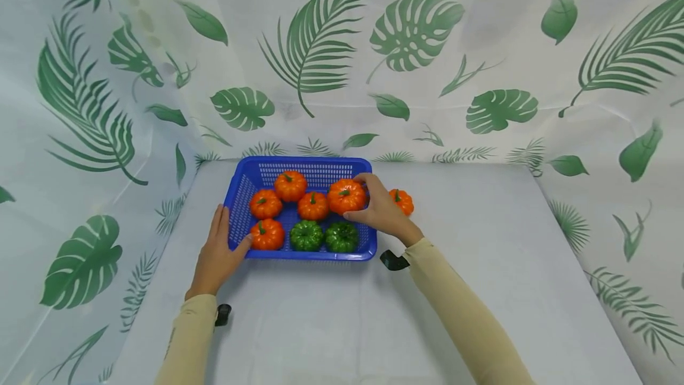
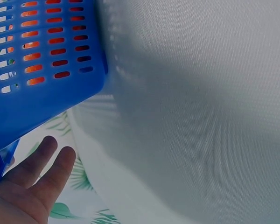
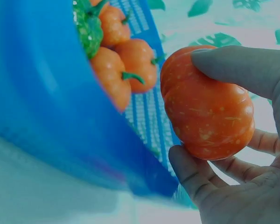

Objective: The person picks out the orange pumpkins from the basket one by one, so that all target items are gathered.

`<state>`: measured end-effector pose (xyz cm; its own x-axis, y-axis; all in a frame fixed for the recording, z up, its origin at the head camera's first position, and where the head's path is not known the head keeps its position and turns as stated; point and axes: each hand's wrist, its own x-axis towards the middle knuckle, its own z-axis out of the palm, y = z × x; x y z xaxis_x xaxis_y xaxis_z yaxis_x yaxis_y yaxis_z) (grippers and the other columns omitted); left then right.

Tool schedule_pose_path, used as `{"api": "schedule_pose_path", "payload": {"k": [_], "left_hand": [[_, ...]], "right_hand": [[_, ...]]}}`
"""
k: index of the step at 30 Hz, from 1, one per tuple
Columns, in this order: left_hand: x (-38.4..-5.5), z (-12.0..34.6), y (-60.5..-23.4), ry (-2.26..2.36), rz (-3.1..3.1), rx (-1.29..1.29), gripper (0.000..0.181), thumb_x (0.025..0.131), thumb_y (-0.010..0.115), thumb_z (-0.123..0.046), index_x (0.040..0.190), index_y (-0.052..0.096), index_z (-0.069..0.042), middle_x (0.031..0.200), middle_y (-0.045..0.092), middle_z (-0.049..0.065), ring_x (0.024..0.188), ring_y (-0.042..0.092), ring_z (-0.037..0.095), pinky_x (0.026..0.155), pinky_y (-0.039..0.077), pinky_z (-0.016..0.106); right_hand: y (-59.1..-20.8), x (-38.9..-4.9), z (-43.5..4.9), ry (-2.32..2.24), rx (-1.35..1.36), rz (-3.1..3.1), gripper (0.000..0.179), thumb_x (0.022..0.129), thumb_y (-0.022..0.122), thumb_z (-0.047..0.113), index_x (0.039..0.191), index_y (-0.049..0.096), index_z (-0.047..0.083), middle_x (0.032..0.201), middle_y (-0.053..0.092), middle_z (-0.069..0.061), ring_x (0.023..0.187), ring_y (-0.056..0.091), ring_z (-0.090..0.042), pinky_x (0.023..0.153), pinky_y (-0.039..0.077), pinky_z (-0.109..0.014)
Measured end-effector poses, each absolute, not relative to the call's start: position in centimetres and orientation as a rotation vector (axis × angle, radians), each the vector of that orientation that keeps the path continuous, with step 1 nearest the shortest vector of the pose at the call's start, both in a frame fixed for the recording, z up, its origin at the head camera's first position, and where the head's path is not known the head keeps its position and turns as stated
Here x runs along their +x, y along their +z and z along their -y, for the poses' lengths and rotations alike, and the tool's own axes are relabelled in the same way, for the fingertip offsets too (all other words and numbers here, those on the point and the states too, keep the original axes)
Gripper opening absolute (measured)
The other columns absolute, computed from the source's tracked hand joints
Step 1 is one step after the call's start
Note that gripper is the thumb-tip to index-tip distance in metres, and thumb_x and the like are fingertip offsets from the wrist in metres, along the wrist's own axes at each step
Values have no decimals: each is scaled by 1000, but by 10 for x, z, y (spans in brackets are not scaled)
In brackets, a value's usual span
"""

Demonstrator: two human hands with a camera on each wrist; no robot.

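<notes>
An orange toy pumpkin (image 3: 207, 107) is pinched between the thumb and fingers of my right hand (image 1: 382, 207), over the right side of the blue plastic basket (image 1: 315, 255). Inside the basket lie several orange pumpkins (image 1: 291, 186) and two green pumpkins (image 1: 307, 235). At the basket's front left corner is my left hand (image 1: 216, 260), its thumb over the rim close to an orange pumpkin (image 1: 268, 234). In the left wrist view, two straight fingers (image 2: 56, 175) extend beside the basket wall; the thumb is hidden there.
Another orange pumpkin (image 1: 403, 201) lies on the white table (image 1: 507, 290) right of the basket, partly behind my right hand. A white sheet with green leaf prints (image 1: 417, 31) hangs behind and at both sides. Black devices (image 1: 394, 261) sit at both wrists.
</notes>
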<state>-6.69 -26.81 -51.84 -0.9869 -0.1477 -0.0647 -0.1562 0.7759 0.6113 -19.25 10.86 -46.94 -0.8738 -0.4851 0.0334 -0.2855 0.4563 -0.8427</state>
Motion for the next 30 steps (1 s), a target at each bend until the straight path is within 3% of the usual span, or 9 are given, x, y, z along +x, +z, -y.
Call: {"api": "schedule_pose_path", "payload": {"k": [8, 30], "left_hand": [[-67, 268, -514, 1031, -2951, -247, 97, 107, 58, -50, 172, 1, -8, 180, -7, 7, 155, 24, 54, 121, 25, 71], [-64, 263, -513, 1024, -2936, -258, 96, 107, 57, -50, 172, 1, -6, 180, -7, 10, 155, 23, 56, 120, 24, 71]], "right_hand": [[-467, -180, -140, -1502, -535, -2502, 85, 89, 87, 21, 153, 35, 1, 148, 43, -23, 127, 53, -42, 106, 54, -57], [-499, -141, -201, -1592, -191, -2633, 82, 90, 87, 16, 151, 36, -4, 150, 44, -25, 135, 45, -42, 112, 46, -59]]}}
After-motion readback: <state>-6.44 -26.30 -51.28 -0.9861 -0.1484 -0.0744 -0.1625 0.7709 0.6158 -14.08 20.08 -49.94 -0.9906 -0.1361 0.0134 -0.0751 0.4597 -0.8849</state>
